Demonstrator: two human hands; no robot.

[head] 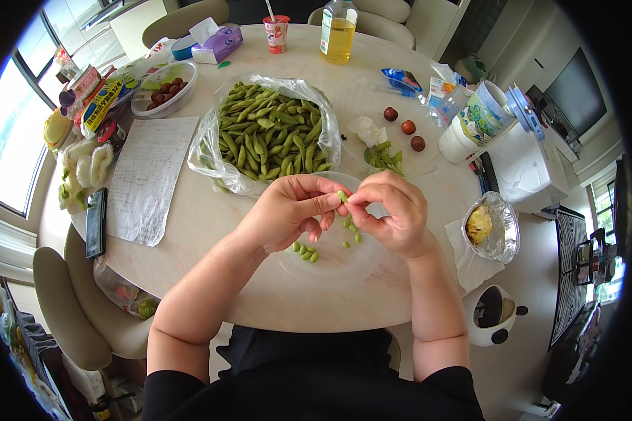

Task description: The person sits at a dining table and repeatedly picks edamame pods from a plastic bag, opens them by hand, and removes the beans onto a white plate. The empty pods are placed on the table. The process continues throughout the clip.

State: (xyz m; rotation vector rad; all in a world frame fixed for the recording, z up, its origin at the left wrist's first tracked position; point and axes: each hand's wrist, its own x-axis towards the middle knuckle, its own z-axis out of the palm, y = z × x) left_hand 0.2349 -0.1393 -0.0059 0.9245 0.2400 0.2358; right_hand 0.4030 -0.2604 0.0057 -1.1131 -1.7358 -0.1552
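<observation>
Between the fingertips of my left hand (300, 210) and my right hand (392, 208) is a small green edamame pod or bean (342, 196), which both hands pinch. Below them lies a clear plastic bowl or lid (326, 271), holding several loose green beans (306, 252) at its left and more near its middle. Just beyond my hands stands a clear plastic bag (329, 126) full of unshelled edamame pods (268, 131). Green pods or empty hulls (384, 158) lie in a heap beyond my right hand, beside a crumpled white tissue (368, 130).
Written paper (150, 173) and a phone (96, 223) lie left. Fruit fills a plastic tub (189, 97). An oil bottle (338, 34) and a pink cup (276, 37) stand at the far side. Right are round fruits (408, 127), a large cup (471, 123) and a foil bowl (505, 231).
</observation>
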